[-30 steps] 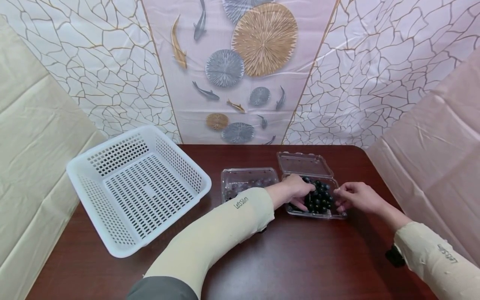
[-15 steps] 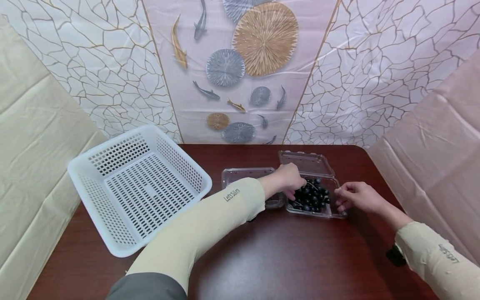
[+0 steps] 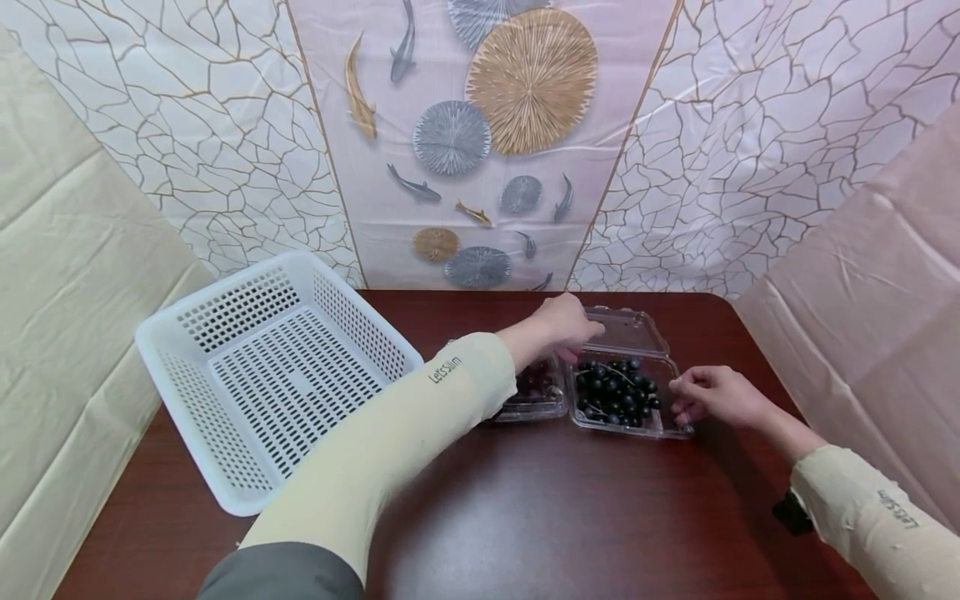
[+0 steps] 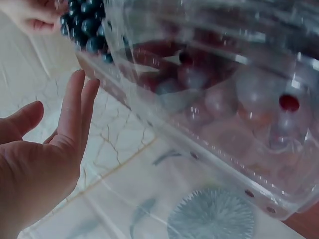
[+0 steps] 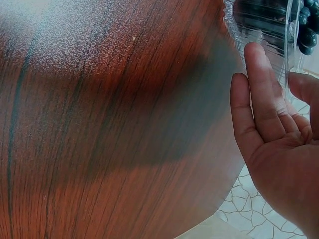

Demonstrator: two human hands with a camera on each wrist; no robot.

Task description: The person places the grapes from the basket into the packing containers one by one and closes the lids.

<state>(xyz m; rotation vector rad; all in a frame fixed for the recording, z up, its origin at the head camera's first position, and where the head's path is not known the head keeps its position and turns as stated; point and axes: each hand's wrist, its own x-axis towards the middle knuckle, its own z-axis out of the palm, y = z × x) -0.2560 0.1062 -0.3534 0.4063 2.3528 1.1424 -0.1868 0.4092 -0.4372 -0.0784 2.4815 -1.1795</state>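
A clear plastic box [image 3: 633,431] holding dark grapes [image 3: 617,393] on stems stands at the right, its lid [image 3: 633,332] folded back. At this box's right wall, my right hand [image 3: 716,397] pinches the rim between thumb and fingers; the right wrist view shows the thumb [image 5: 303,90] on one side of the wall and fingers on the other. My left hand [image 3: 561,323] is raised by the lid's left side, its fingers extended and holding nothing in the left wrist view. Beneath the left wrist lies a second clear box [image 3: 528,412] with reddish grapes [image 4: 219,102], partly hidden by the forearm.
A large white perforated basket [image 3: 225,450] stands at the left of the dark red wooden table [image 3: 570,517]. Behind the table hangs a patterned cloth [image 3: 465,208] with fish and round motifs. Plain cloth panels [image 3: 870,250] flank both sides.
My left hand has lifted out of the dark grapes and moved back and left to beside the lid. The dark grapes have shifted leftward in their box. My right hand stays at the rim.
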